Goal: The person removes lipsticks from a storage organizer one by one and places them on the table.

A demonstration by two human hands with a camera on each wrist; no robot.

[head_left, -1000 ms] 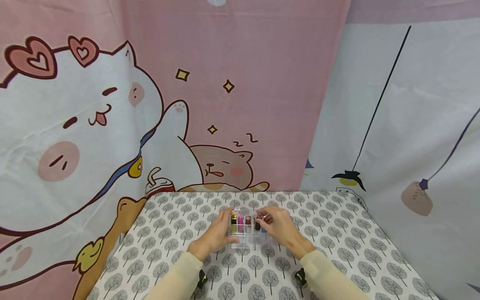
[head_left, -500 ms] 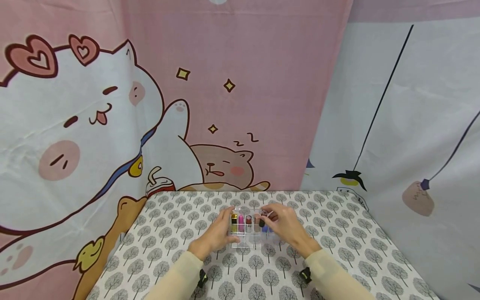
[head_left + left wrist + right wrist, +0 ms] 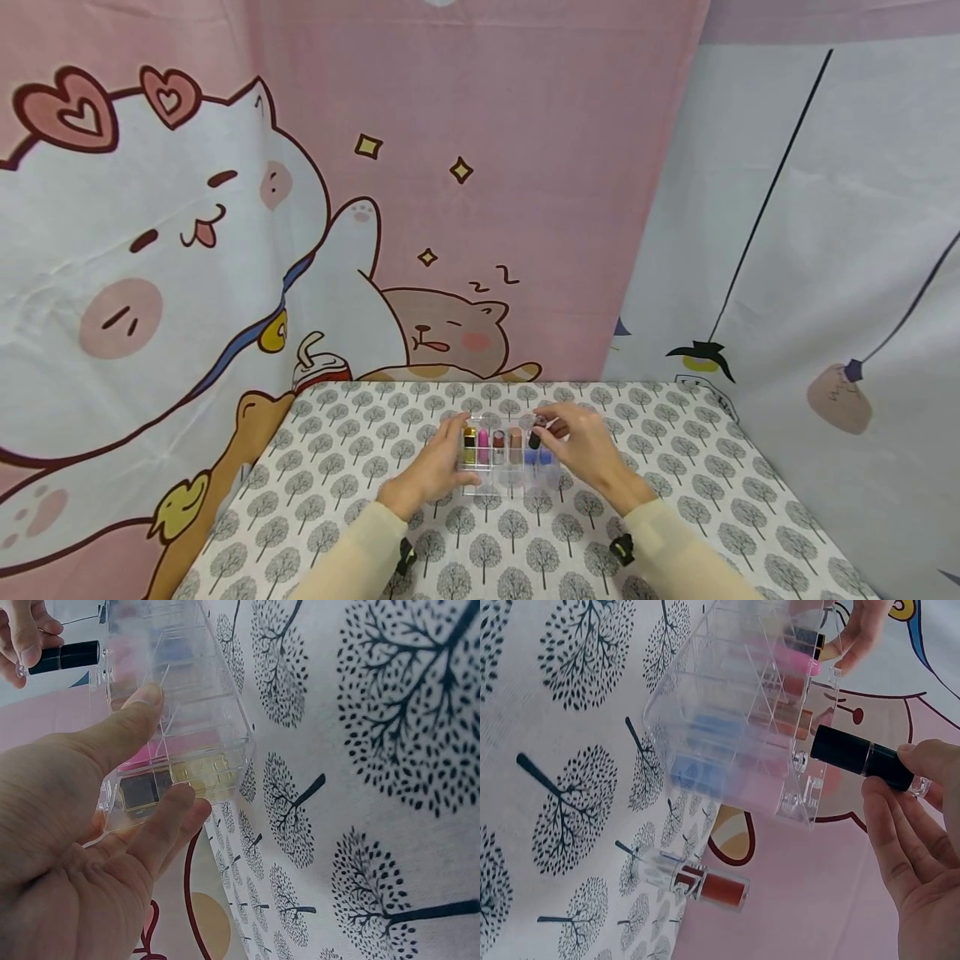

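A clear plastic lipstick organizer [image 3: 480,483] stands on the table. My left hand [image 3: 429,468] grips its left end, thumb in front and fingers behind. In a row inside stand a gold-and-black tube [image 3: 469,446], a bright pink tube [image 3: 483,447], a dark red one [image 3: 498,447] and a brownish one [image 3: 515,446]. Two blue-based tubes with pale pink tops [image 3: 761,784] stand at the right end. My right hand [image 3: 585,446] pinches a black lipstick [image 3: 866,756] by its clear end, its other end close over the organizer's top toward the right.
A small clear lip tube with red inside [image 3: 721,889] stands on the cloth beyond the organizer's right end. The tree-print tablecloth [image 3: 487,550] reaches back to a pink cartoon curtain [image 3: 540,208], with a whitish curtain [image 3: 780,250] on the right.
My right hand has shifted right with the black lipstick, uncovering the brownish tube and the blue-based ones. The left hand has stayed on the organizer.
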